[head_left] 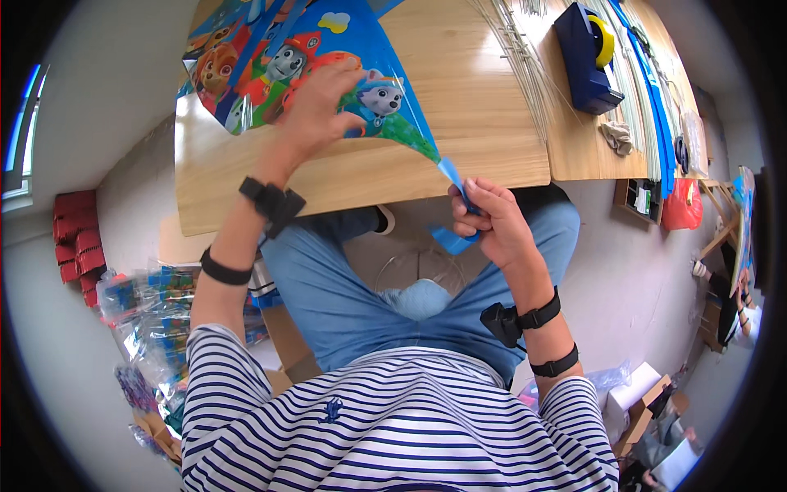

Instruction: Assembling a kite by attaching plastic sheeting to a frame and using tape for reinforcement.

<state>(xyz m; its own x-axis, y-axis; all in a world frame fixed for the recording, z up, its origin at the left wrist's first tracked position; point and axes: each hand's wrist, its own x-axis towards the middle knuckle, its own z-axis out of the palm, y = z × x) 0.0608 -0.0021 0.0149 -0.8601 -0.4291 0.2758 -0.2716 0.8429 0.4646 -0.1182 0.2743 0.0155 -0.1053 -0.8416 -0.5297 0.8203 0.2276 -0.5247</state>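
Observation:
A shiny blue plastic kite sail point(328, 41), printed with cartoon dogs, lies over the left part of the wooden table. My left hand point(316, 111) rests on it with the fingers apart. At the sail's near right corner, just past the table edge, my right hand point(493, 220) pinches a blue ribbon point(451, 174) between thumb and fingers. One end of that ribbon meets the green-printed tip of the sail. Its other end hangs in a loop below my right hand, above my lap.
Thin pale rods point(525, 70) lie along the table point(467, 107). A dark blue tape dispenser point(584, 70) with yellow tape stands at right, beside long blue strips point(652, 90). Red bundles point(78, 238) and plastic-wrapped packets point(160, 316) are at left. Another person point(742, 316) is at far right.

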